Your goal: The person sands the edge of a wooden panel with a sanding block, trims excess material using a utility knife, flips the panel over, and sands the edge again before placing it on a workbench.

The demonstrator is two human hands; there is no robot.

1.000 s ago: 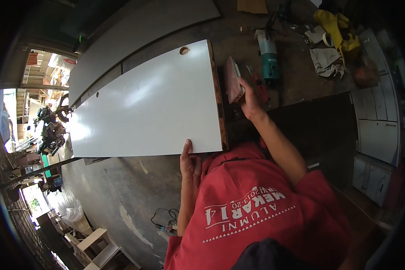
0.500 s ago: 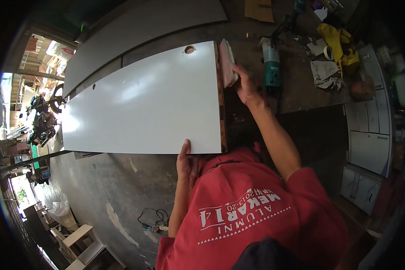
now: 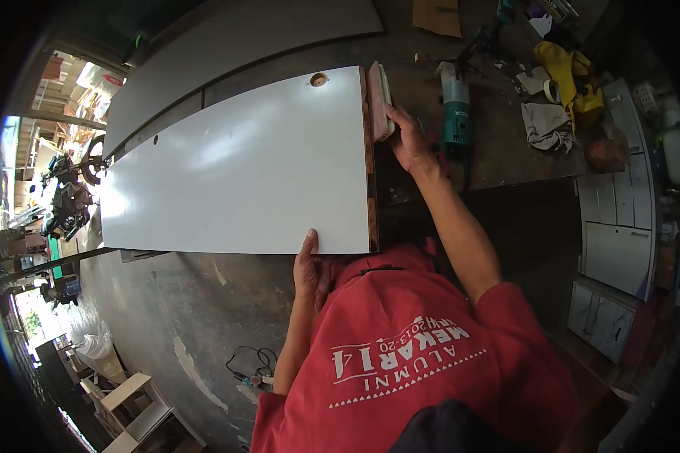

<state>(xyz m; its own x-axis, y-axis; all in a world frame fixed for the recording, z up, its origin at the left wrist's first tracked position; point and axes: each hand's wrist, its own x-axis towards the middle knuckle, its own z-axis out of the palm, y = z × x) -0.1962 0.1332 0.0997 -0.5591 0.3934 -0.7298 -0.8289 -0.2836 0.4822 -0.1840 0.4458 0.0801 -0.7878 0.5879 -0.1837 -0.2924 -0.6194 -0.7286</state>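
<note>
A white panel (image 3: 234,166) lies flat before me, with a round hole near its far right corner and a smaller one farther left. My left hand (image 3: 308,272) grips its near edge, thumb on the top face and the other fingers underneath, partly hidden. At the right end, where the panel's edge shows brown, a flat pinkish-white sanding block (image 3: 381,106) stands upright along that edge. My right hand (image 3: 410,142) is closed around the block's outer side. Whether the block touches the edge I cannot tell exactly.
A green power tool (image 3: 455,113) with a clear base rests right of my right hand. Beyond lie a yellow cloth (image 3: 570,75), a grey glove (image 3: 548,127) and a tape roll (image 3: 551,91). A grey board (image 3: 279,34) lies behind the panel; a cable (image 3: 261,362) is on the floor.
The whole view has shifted slightly, so the panel sits a little higher. My right hand and the sanding block stay by the right edge; my left hand keeps its hold.
</note>
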